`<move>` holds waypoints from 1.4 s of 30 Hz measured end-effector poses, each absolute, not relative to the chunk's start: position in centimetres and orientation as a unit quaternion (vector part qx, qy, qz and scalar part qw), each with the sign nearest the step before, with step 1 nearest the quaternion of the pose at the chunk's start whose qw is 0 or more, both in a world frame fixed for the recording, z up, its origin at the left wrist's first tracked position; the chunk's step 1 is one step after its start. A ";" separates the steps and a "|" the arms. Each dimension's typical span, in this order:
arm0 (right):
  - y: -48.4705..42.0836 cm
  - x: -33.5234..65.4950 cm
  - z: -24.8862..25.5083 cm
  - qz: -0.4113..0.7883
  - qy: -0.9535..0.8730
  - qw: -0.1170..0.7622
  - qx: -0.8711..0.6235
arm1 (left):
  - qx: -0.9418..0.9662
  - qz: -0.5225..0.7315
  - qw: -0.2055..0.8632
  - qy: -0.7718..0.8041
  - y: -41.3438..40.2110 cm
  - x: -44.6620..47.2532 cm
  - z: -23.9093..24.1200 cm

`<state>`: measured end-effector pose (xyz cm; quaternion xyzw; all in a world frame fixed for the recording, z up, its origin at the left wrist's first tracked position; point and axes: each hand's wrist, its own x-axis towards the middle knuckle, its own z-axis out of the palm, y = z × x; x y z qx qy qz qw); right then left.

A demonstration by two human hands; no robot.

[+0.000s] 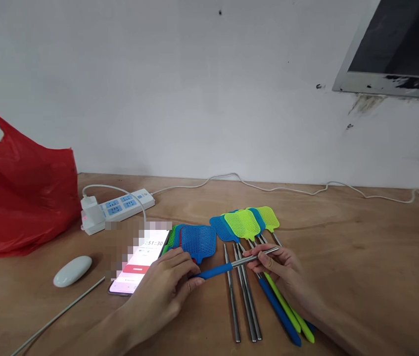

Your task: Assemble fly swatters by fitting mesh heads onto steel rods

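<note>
Between my two hands lies a metal fly swatter rod with a blue handle sleeve [214, 271]. My left hand [168, 282] grips the blue sleeve end, fingers closed round it. With thumb and fingers my right hand [274, 262] pinches the bare metal end. Beneath the rod several loose metal rods [246, 296] lie side by side on the table. To their right are assembled swatters with blue handles [278, 309] and yellow-green handles [287, 306], their mesh heads [242, 223] farther back. A stack of loose swatter heads [198, 241], blue on top, sits beyond my left hand.
A lit phone [142, 262] lies left of the swatter heads. Behind it is a white power strip [120, 210] with a plugged-in charger and cable. A white mouse [72, 271] and a red plastic bag [27, 193] are at the left of the wooden table [372, 257].
</note>
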<state>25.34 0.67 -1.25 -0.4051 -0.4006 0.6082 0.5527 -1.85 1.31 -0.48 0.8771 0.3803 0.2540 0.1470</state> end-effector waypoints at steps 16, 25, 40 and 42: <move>0.4 25.4 -1.4 0.615 -0.436 0.519 -0.403 | 0.898 0.269 0.120 0.326 0.6 -1.4 -0.3; 0.2 25.2 -1.5 0.634 -0.428 0.536 -0.358 | 0.896 0.203 0.202 0.338 -0.5 -1.4 1.0; 0.1 25.2 -0.9 0.630 -0.431 0.534 -0.364 | 0.884 0.188 0.242 0.353 0.0 -1.4 0.2; -0.1 25.1 -0.8 0.633 -0.437 0.526 -0.363 | 0.882 0.190 0.247 0.354 -0.1 -1.4 0.2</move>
